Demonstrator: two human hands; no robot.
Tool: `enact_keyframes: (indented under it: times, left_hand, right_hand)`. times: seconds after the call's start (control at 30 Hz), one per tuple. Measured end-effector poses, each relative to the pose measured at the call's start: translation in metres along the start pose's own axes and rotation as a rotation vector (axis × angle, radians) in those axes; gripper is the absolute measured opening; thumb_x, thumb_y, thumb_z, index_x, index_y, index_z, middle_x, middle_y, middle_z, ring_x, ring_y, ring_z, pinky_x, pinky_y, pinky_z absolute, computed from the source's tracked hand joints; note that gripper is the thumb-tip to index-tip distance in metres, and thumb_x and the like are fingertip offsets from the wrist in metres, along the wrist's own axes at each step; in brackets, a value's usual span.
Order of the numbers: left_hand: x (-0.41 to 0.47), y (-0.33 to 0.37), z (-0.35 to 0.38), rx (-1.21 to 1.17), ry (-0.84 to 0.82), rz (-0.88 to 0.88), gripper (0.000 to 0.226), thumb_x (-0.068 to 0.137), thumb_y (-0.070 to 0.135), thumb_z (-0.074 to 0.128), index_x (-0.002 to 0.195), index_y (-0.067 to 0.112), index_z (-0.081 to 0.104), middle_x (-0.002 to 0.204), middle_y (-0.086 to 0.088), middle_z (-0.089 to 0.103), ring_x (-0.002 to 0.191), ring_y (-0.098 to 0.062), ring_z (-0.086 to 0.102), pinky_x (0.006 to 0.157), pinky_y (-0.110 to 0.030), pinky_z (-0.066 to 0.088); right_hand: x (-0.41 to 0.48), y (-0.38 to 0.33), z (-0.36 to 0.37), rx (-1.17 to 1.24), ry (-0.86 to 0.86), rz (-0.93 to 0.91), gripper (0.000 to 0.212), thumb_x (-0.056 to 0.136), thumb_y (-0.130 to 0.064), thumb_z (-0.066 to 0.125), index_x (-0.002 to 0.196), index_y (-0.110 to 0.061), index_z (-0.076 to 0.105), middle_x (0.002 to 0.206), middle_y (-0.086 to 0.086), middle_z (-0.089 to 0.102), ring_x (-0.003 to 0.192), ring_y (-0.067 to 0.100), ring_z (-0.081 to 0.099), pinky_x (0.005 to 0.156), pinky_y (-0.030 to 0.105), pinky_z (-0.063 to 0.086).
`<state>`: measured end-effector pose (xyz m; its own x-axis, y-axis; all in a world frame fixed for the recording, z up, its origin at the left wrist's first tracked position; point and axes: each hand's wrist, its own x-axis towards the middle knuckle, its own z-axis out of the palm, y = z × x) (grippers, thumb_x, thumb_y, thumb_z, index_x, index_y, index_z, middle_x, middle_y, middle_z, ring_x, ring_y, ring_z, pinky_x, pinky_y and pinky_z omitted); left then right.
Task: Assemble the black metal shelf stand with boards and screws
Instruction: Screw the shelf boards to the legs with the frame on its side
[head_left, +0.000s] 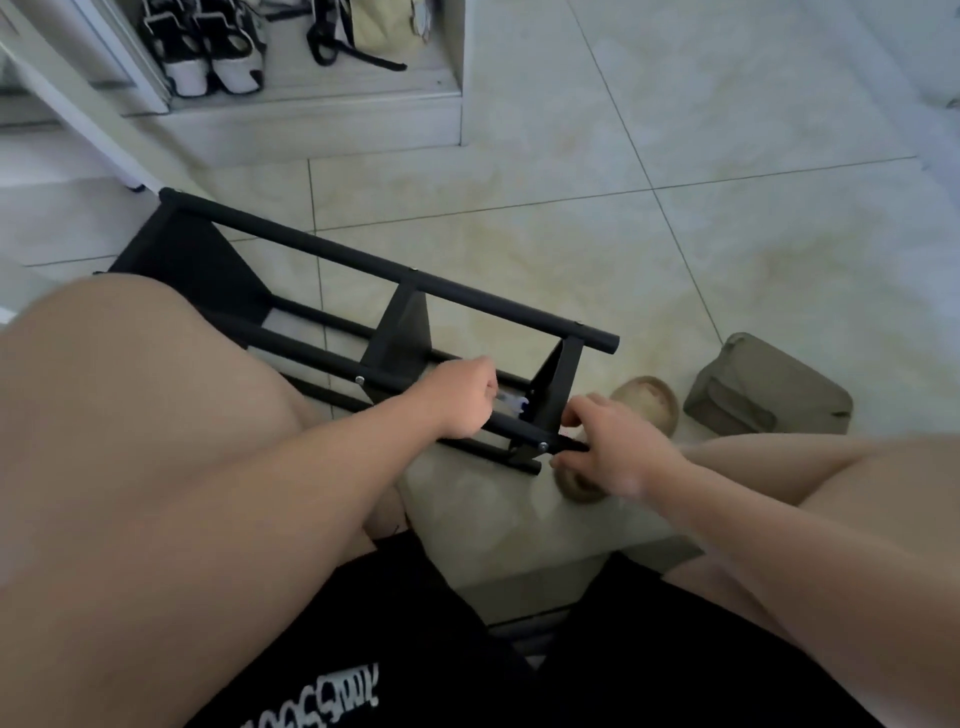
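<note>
Two hands: bare, set close together, seen from the head camera.
Stand: black metal tube shelf stand (415, 291) with flat black boards (405, 332) lies on its side on the pale tiled floor (675, 234), between the person's knees.
Left hand: the left hand (465, 397) has its fingers clenched round what seems to be a small silvery wrench (514, 402), blurred, just beside the end board.
Right hand: the right hand (608, 449) is grasping the tip of the lower tube, fingers and thumb pinching it beside a silver screw (544, 446).
Floor, right side: tan slipper (652, 400) beneath the right hand; olive fabric pouch (769, 387) near it.
Floor, far left corner: black-and-white sneakers (208, 47) in a low cabinet.
</note>
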<state>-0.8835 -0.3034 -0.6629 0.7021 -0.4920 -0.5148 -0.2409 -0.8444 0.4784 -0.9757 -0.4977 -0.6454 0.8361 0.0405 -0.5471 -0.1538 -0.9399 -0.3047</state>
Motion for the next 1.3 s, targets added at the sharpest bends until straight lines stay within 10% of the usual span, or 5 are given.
enact_keyframes:
  times: [0.3, 0.43, 0.63, 0.93, 1.3]
  left_hand:
    - [0.001, 0.023, -0.053, 0.025, -0.05, 0.054, 0.016, 0.09, 0.01, 0.054, 0.079, 0.019, 0.046, 0.081, -0.005, 0.04, 0.076, -0.015, 0.032, 0.067, -0.027, 0.026]
    - [0.016, 0.033, -0.05, 0.05, -0.083, -0.006, 0.013, 0.091, 0.016, 0.06, 0.083, 0.025, 0.061, 0.087, -0.004, 0.064, 0.079, -0.02, 0.054, 0.073, -0.029, 0.045]
    - [0.039, 0.027, -0.039, -0.01, -0.112, 0.047, 0.019, 0.091, 0.015, 0.065, 0.104, 0.016, 0.079, 0.088, 0.01, 0.072, 0.067, 0.0, 0.052, 0.056, 0.003, 0.033]
    - [0.07, 0.026, -0.029, -0.128, -0.207, -0.042, 0.024, 0.091, 0.01, 0.058, 0.089, 0.028, 0.074, 0.094, 0.01, 0.071, 0.09, -0.009, 0.061, 0.08, -0.02, 0.047]
    - [0.088, 0.042, -0.02, -0.494, -0.253, -0.259, 0.014, 0.091, 0.015, 0.064, 0.082, 0.025, 0.07, 0.079, 0.006, 0.077, 0.076, -0.005, 0.069, 0.056, -0.016, 0.048]
  right_hand:
    - [-0.018, 0.015, -0.025, -0.031, 0.022, -0.084, 0.091, 0.087, -0.054, 0.07, 0.158, -0.025, 0.021, 0.16, -0.003, 0.025, 0.147, 0.022, 0.019, 0.117, 0.038, 0.025]
    - [0.003, 0.014, -0.011, -0.043, -0.048, -0.068, 0.112, 0.084, -0.065, 0.066, 0.161, -0.028, -0.005, 0.168, -0.008, -0.008, 0.154, 0.019, -0.006, 0.123, 0.046, 0.014]
    - [0.031, 0.02, -0.007, -0.145, -0.089, -0.048, 0.133, 0.072, -0.079, 0.066, 0.158, -0.026, -0.021, 0.162, -0.009, -0.032, 0.152, 0.02, -0.024, 0.124, 0.05, 0.004]
    - [0.048, 0.018, -0.002, -0.2, 0.005, -0.016, 0.145, 0.061, -0.093, 0.057, 0.156, -0.019, -0.025, 0.159, -0.001, -0.039, 0.149, 0.027, -0.033, 0.119, 0.054, -0.012]
    - [0.051, 0.024, -0.002, -0.22, 0.036, -0.003, 0.149, 0.056, -0.092, 0.062, 0.158, -0.018, -0.018, 0.161, 0.003, -0.034, 0.15, 0.03, -0.029, 0.12, 0.056, -0.01]
